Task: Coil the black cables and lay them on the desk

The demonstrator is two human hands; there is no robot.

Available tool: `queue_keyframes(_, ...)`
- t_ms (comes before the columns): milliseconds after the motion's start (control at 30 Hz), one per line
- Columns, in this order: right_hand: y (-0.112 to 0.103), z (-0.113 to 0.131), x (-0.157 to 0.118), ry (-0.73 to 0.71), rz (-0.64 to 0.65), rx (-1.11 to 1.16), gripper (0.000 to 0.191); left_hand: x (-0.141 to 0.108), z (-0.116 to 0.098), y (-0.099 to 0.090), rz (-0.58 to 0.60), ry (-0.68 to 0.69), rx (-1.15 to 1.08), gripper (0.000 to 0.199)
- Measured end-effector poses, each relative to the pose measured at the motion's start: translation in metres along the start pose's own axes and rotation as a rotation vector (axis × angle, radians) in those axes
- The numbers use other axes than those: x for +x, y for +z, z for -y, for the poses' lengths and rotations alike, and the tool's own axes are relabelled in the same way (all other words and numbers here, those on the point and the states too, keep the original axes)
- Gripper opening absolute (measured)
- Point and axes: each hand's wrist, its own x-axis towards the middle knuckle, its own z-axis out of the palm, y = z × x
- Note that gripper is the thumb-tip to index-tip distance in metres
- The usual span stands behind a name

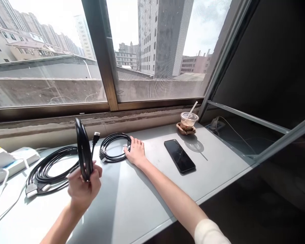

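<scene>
My left hand point(85, 184) is closed around a coiled black cable point(82, 149), lifted above the table and turned edge-on. A plug with a silver tip point(96, 138), which looks like HDMI, sticks up from that coil. On the table, my right hand point(136, 151) has its thumb and fingers around the right side of a smaller coiled black cable point(114, 158). This coil lies flat, with one plug at its lower left. Behind and left of my left hand lies a larger coiled black cable point(47, 162), its silver connector point(32, 190) pointing toward the front.
A black phone point(179, 156) lies right of my right hand. Behind it, a lidded drink cup point(188, 120) with a straw stands in a cardboard holder point(186, 130). White power strips point(22, 159) with cords occupy the left edge. A metal frame point(282, 147) borders the right; windows rise behind.
</scene>
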Motion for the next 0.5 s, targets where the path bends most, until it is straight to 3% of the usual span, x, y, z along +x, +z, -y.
queue_keyframes(67, 0.001, 0.000, 0.000, -0.008, -0.011, -0.007, 0.063, -0.007, 0.001, 0.010, 0.112, 0.094, 0.026, 0.021)
queue_keyframes(200, 0.004, -0.001, 0.000, -0.024, -0.043, -0.011, 0.066, -0.017, 0.002, 0.026, 0.395, 0.120, 0.080, 0.022)
queue_keyframes(333, 0.002, -0.003, -0.001, -0.054, -0.068, 0.088, 0.067, -0.016, -0.006, 0.031, 0.588, 0.303, 0.108, 0.022)
queue_keyframes(400, -0.002, -0.003, -0.003, -0.060, -0.082, 0.160, 0.063, -0.013, -0.009, 0.028, 0.595, 0.365, 0.131, 0.021)
queue_keyframes(500, -0.012, 0.001, -0.008, -0.091, -0.115, 0.264, 0.051, -0.010, -0.010, 0.020, 0.452, 0.372, 0.140, 0.016)
